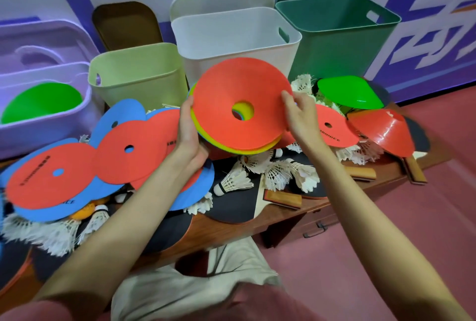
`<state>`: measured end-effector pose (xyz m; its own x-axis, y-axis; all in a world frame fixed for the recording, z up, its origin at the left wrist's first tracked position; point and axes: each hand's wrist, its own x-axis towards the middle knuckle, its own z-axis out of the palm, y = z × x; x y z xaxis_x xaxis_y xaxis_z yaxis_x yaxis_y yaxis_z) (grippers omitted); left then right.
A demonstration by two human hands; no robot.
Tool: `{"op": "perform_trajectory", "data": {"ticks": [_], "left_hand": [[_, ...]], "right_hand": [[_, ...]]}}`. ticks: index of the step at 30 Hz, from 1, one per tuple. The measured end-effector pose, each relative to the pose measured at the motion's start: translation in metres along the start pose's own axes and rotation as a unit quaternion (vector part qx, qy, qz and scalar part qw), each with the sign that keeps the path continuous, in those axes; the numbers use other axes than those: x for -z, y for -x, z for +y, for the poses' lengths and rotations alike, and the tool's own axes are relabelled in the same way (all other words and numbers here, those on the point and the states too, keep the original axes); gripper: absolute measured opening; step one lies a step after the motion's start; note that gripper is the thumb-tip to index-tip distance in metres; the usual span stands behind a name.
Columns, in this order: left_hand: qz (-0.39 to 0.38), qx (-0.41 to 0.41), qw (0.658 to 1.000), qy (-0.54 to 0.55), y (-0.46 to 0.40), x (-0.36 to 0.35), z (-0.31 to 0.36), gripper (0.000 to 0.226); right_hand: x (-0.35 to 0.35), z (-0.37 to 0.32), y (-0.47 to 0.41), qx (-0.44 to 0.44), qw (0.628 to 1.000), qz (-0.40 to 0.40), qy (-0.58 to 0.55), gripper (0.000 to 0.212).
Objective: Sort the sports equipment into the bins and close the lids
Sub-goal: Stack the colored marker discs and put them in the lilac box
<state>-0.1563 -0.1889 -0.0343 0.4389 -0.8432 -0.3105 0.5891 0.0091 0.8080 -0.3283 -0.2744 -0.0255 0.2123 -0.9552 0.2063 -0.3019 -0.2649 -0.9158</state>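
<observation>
Mid-sort, with a stack of disc cones (239, 112) held up above the table's middle, orange one on top, yellow and green edges showing beneath. Left hand (189, 132) curled around the stack's rim at nine o'clock, thumb over the top face, fingers under. Right hand (300, 114) pinching the rim at three o'clock, fingertips on the orange face. Four bins along the wall, all with lids off and propped behind: purple bin (64, 124) at ten o'clock, already holding one green cone (43, 101); pale green bin (136, 75) at eleven; white bin (231, 34) at twelve, directly behind the stack; dark green bin (340, 34) at one o'clock. No contents visible in the last three from here. Still loose on the wooden table (231, 228): flat orange and blue discs (108, 155) spread toward eight o'clock, a green cone (347, 91) and a red cone (386, 132) at two to three o'clock, shuttlecocks (273, 173) and paddles (280, 199) scattered under and around them. Step in hand, by the look of it: gathering like cones into one stack before binning. Next move likely a carry leftward to the purple bin, given the cone already there, keeping both grips firm so the loose stack does not fan apart, then a low release inside the rim. Lids to close only once the rest is sorted.
</observation>
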Motion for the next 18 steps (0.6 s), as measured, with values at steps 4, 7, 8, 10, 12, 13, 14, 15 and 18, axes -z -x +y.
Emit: {"op": "perform_trajectory", "data": {"ticks": [4,7,8,10,12,13,14,15,18], "left_hand": [[-0.017,0.027,0.999,0.025,0.004,-0.011,-0.004,0.047],[-0.027,0.056,0.997,0.043,0.004,-0.024,-0.01,0.052],[-0.027,0.064,0.997,0.043,0.003,-0.028,-0.013,0.054],[-0.026,0.076,0.996,0.04,0.002,-0.037,-0.018,0.058],[-0.033,0.091,0.994,0.043,0.0,-0.045,-0.024,0.061],[-0.04,0.099,0.993,0.047,0.0,-0.049,-0.026,0.062],[-0.047,0.104,0.992,0.05,-0.001,-0.052,-0.029,0.063],[-0.052,0.108,0.992,0.05,-0.002,-0.056,-0.032,0.063],[-0.064,0.114,0.99,0.045,-0.001,-0.064,-0.038,0.06]], "right_hand": [[0.0,0.017,0.005,0.059,0.984,0.056,0.161,0.022],[0.008,0.024,0.007,0.085,0.969,0.062,0.222,0.04],[0.012,0.028,0.007,0.082,0.964,0.058,0.247,0.04],[0.024,0.035,0.005,0.063,0.954,0.041,0.289,0.037],[0.041,0.041,0.004,0.042,0.953,0.03,0.3,0.04],[0.051,0.044,0.003,0.029,0.953,0.038,0.3,0.043],[0.062,0.047,0.001,0.018,0.952,0.059,0.301,0.045],[0.075,0.051,-0.002,0.0,0.947,0.083,0.31,0.047],[0.114,0.067,-0.01,-0.088,0.91,0.13,0.383,0.059]]}}
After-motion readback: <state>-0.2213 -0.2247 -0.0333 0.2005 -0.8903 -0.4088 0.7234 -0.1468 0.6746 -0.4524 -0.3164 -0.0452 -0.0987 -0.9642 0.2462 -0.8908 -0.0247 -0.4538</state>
